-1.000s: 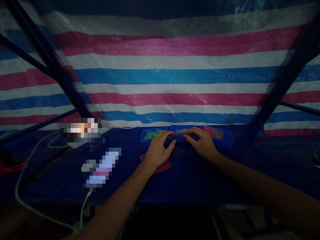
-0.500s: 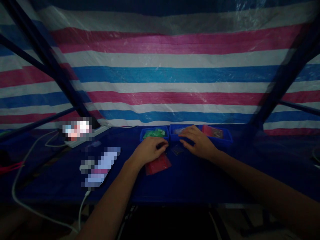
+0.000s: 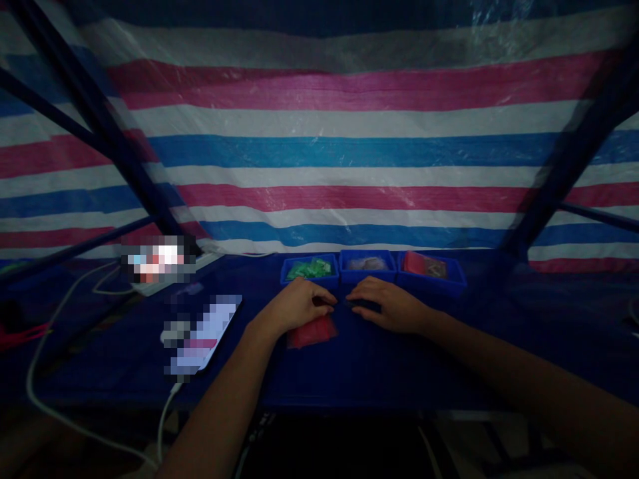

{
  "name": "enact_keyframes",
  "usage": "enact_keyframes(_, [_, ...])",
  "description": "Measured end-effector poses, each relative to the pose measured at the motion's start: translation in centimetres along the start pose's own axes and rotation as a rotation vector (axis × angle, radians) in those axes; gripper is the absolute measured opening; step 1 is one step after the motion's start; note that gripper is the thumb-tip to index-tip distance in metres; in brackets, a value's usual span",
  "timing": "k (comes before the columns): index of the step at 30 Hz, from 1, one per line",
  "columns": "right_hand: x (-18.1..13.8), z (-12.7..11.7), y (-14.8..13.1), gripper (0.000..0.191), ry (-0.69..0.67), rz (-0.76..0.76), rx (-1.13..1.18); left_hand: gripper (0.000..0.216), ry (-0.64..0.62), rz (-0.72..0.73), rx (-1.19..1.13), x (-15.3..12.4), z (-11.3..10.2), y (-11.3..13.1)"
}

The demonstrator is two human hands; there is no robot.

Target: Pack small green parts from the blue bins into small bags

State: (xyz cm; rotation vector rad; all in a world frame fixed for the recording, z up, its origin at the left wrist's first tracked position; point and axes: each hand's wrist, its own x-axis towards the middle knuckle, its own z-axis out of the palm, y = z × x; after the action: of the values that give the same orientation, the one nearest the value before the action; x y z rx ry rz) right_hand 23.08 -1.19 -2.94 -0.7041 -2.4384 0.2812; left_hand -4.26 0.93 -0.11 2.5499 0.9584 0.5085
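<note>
My left hand (image 3: 302,303) is curled above the table, thumb and index finger bent toward each other. A small red plastic bag (image 3: 313,331) pokes out below its fingers, and the hand seems to grip the bag's upper edge. Facing it, my right hand (image 3: 387,303) has its thumb and fingertips drawn in close to the left fingertips. Something small and dark shows faintly at the right fingertips, too dim to name. Behind the hands stand a blue bin of green packets (image 3: 309,267), a blue bin of clear packets (image 3: 368,266) and a blue bin with red packets (image 3: 424,264).
A phone (image 3: 207,336) on a white cable lies on the blue table (image 3: 379,372) left of my arms, beside a small white object (image 3: 174,332). Farther back is a white power strip (image 3: 172,276) near a blurred bright screen. A striped sheet (image 3: 319,150) hangs behind.
My right hand has come down and toward me from over the middle bin. The small clear packet beneath it no longer shows on the table. The red bag has shifted slightly left.
</note>
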Motion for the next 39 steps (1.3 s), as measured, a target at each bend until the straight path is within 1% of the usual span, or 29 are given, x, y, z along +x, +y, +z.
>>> enact_keyframes(3, [0.0, 0.1, 0.1, 0.032, 0.008, 0.012, 0.003, 0.028, 0.014, 0.031, 0.070, 0.4, 0.5, 0.2])
enact_keyframes(5, [-0.1, 0.2, 0.2, 0.031, 0.010, 0.020, 0.004, 0.025, 0.042, 0.064, 0.126, 0.6, 0.8, 0.5])
enact_keyframes(8, [-0.1, 0.3, 0.3, 0.029, 0.024, 0.040, 0.009, 0.019, 0.124, 0.115, 0.173, 0.9, 1.4, 1.2])
enact_keyframes(10, [-0.1, 0.3, 0.2, 0.028, 0.049, 0.079, 0.044, 0.017, 0.196, 0.114, 0.138, 1.2, 1.6, 1.9])
enact_keyframes(14, [0.1, 0.3, -0.3, 0.022, 0.148, 0.202, 0.268, 0.012, 0.305, 0.083, -0.019, 1.6, 1.8, 3.2])
enact_keyframes(17, [0.2, 0.4, -0.6, 0.022, 0.221, 0.276, 0.473, 0.010, 0.364, 0.106, -0.087, 1.9, 2.0, 3.7])
enact_keyframes(21, [0.3, 0.9, -0.3, 0.027, 0.263, 0.371, 0.682, 0.010, 0.391, 0.118, -0.120, 2.0, 2.3, 3.8])
enact_keyframes(25, [0.3, 1.3, 0.1, 0.027, 0.289, 0.418, 0.756, 0.016, 0.396, 0.120, -0.217, 2.1, 2.7, 3.3])
enact_keyframes(27, [0.3, 1.1, 0.2, 0.024, 0.317, 0.413, 0.684, 0.020, 0.415, 0.131, -0.219, 2.2, 2.9, 3.1])
enact_keyframes(28, [0.4, 0.9, 0.4, 0.021, 0.338, 0.393, 0.587, 0.023, 0.429, 0.138, -0.199, 2.2, 2.9, 3.0])
enact_keyframes(31, [0.7, -0.3, 1.4, 0.013, 0.419, 0.269, 0.137, 0.030, 0.468, 0.143, -0.069, 2.2, 2.7, 3.0])
enact_keyframes(33, [0.8, -1.2, 2.6, 0.013, 0.461, 0.225, -0.086, 0.028, 0.490, 0.131, 0.023, 2.1, 2.5, 3.1])
enact_keyframes(34, [0.9, -1.7, 3.1, 0.014, 0.472, 0.231, -0.154, 0.026, 0.498, 0.124, 0.058, 2.0, 2.4, 3.1])
enact_keyframes(36, [0.9, -2.3, 3.9, 0.016, 0.426, 0.212, -0.227, 0.023, 0.508, 0.116, 0.100, 1.9, 2.2, 3.2])
enact_keyframes(39, [0.6, -2.6, 3.7, 0.021, 0.347, 0.150, -0.256, 0.023, 0.496, 0.110, 0.117, 1.8, 2.1, 3.2])
